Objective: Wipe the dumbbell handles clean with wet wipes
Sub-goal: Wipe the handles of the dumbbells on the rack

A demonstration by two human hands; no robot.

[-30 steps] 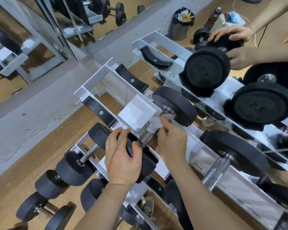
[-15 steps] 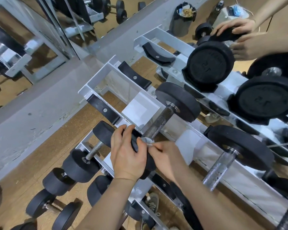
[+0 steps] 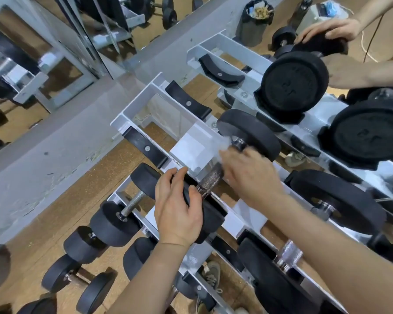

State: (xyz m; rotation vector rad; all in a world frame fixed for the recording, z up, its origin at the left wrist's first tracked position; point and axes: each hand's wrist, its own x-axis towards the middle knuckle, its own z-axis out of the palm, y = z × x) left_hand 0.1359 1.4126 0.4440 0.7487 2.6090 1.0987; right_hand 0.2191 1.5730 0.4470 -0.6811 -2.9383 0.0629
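While the dumbbell (image 3: 250, 134) lies across the middle tier of the white rack (image 3: 132, 105), left hand (image 3: 177, 209) curled over its near black head, right hand (image 3: 247, 175) wrapped round the knurled handle (image 3: 210, 180), blurred wet wipe (image 3: 224, 143) held under its fingers, close to the far head.

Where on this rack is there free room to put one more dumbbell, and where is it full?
Free: the middle tier's two empty black cradles, between the rack's end frame and the dumbbell being wiped. The top tier's end cradle is empty too. Crowded: rightward, dumbbells fill both tiers.
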